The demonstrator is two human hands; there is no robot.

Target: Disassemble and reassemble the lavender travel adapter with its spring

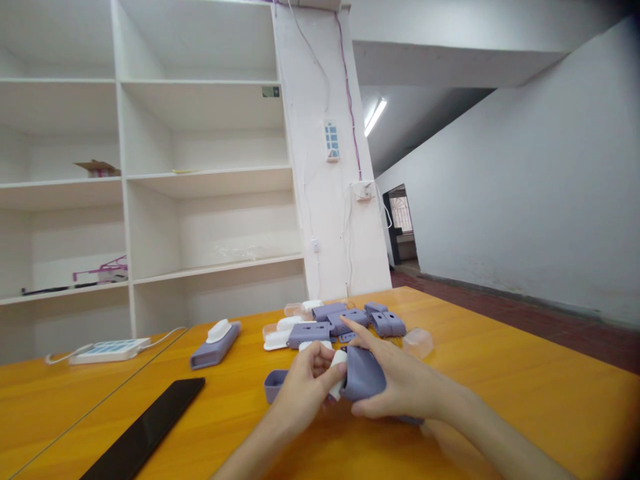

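Two of my hands meet near the middle of the orange table (500, 373), working one lavender plastic case (364, 375). My right hand (400, 383) cups the case with its fingers wrapped around it, while my left hand (305, 390) pinches a white insert (339, 373) between thumb and fingers at the case's left end. I judge the insert only partly seated. One finished-looking case with a white top (216, 345) lies further left. Beyond my hands, a heap of loose lavender and white parts (335, 320) looks unassembled, so most work seems left. An open lavender shell (275, 385) sits by my left hand; its contents are hidden. One clear cap (417, 342) rests to the right.
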